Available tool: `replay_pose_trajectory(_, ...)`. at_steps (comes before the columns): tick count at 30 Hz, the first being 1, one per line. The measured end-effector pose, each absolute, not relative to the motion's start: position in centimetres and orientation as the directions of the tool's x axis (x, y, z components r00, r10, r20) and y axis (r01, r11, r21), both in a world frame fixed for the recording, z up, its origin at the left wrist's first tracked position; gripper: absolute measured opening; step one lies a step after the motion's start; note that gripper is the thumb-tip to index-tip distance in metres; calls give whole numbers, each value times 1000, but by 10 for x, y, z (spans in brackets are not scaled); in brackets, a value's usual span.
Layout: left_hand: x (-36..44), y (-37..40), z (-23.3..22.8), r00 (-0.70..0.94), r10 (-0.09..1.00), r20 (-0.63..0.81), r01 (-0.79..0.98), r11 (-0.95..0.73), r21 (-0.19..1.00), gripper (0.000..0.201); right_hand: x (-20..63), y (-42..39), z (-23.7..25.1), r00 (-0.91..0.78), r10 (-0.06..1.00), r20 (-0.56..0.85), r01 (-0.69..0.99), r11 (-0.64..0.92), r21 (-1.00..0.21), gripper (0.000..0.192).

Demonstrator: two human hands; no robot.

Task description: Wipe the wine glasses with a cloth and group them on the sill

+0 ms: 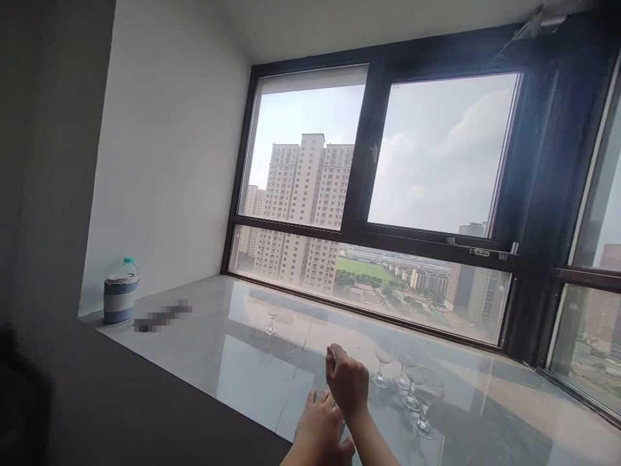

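Right hand (347,382) raised over surface (218,362), fingers curled, grip contents indiscernible. Left hand (320,430) beneath it, fingers loosely spread, holding nothing. Cluster of stemmed glasses (412,385) just beside.

Both forearms are bare, with no sleeve in view. The left hand (320,430) and right hand (347,382) wear no glove, ring or watch that shows.

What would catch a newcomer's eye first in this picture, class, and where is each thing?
The big dark-framed window fills the back, with pale tower blocks outside. Below it, on the glossy sill, clear stemmed glasses cluster at right and a lone glass stands mid-sill. At the bottom, the right hand rises above the left hand, beside the cluster.
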State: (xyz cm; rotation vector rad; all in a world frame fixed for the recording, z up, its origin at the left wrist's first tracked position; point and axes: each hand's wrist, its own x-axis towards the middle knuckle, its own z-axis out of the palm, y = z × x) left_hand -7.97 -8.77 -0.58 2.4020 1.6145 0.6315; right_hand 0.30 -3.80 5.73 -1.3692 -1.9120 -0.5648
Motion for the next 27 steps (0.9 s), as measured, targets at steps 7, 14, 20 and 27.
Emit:
replay_pose_trajectory(7, -80, -86, -7, 322, 914, 247, 843, -395, 364, 59, 3, -39, 58, -183, 619, 764, 938, 342, -52, 38)
replay_pose_trajectory(14, -80, -85, -5, 322, 924, 206, 855, -377, 355, 62, 3, -34, 54, -177, 587, 790, 937, 347, -49, 33)
replay_pose_trajectory(20, -79, -84, -6, 316, 925, 210, 852, -374, 366, 61, 3, -32, 51, -171, 566, 806, 934, 353, -49, 29)
replay_pose_trajectory(27, -80, -81, -10, 321, 920, 226, 851, -385, 357, 59, 3, -32, 52, -172, 558, 812, 931, 361, -50, 28)
